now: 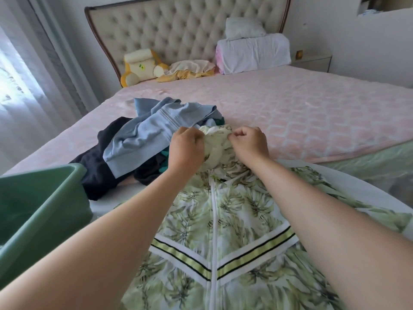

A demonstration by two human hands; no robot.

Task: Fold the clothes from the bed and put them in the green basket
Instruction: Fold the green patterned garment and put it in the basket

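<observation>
Jacket point(245, 211), leaf-printed and zipped, lies front-up across the near edge of the bed point(290, 113), hem toward the person, with its hood point(218, 142) bunched at the far end. Both hands work on that hood. The left hand point(186, 145) has its fingers curled round the left side of the bunch. The right hand point(250, 143) pinches the right side between curled fingers and thumb. Neither hand holds anything else.

The step looks like flattening the hood before the fold proper. To do it well, draw the two grips apart so the hood spreads flat. Then lay it down over the chest, centred on the zip, so no lump ends up inside the fold. One sleeve spreads out beyond the right arm and probably needs bringing in next; the other is hidden. Keep the hood clear of the blue top point(143, 135) and black garment point(96, 168) just beside it on the left, or they may drag along. The basket point(44, 198) stands near on the left, handy for the finished bundle.
</observation>
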